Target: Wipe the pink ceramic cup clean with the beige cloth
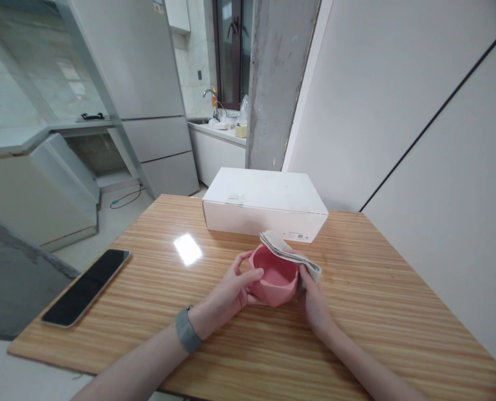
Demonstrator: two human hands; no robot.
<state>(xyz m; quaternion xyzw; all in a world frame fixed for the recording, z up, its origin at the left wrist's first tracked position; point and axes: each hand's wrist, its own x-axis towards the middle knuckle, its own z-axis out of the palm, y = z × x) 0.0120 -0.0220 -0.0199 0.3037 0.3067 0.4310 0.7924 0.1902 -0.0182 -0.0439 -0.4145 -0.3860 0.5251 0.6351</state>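
Note:
A pink faceted bowl [273, 278] sits on the wooden table [377, 312] just in front of me. My left hand [231, 289] grips its left side, thumb over the rim, with a grey band on the wrist. My right hand [314, 301] holds a folded beige cloth [291, 256] against the bowl's right rim; the cloth lies across the rim's far right edge.
A closed white cardboard box [264, 203] stands just behind the bowl. A dark phone [87, 287] lies face up near the table's left edge. A white wall runs along the right side. Beyond the table are a concrete pillar, a fridge and a kitchen counter with a sink.

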